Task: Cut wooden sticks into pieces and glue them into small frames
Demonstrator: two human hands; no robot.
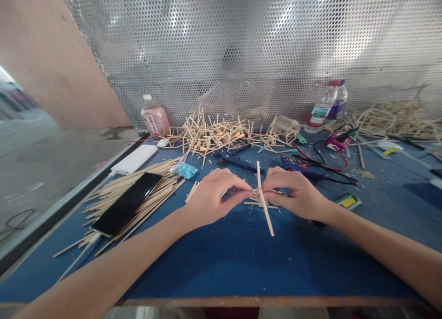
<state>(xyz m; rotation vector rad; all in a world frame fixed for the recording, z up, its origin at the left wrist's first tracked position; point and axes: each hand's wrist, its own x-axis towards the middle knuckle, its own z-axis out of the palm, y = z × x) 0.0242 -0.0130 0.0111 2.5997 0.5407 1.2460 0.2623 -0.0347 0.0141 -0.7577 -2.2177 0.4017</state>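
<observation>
My left hand and my right hand meet over the middle of the blue table, fingertips pinched almost together. Between them a pale wooden stick slants toward me, crossing at the pinch point. Each hand closes on a thin wooden stick running sideways there; whether it is one stick or two is hidden by my fingers. Under the hands lie short cut sticks and crumbs. Behind them rest blue-handled pliers and, close to my right hand, a blue glue gun with a black cord.
At left a black phone lies on long sticks, near a white power bank and a blue packet. A heap of stick pieces, a pink-labelled bottle and clear bottles line the perforated metal screen.
</observation>
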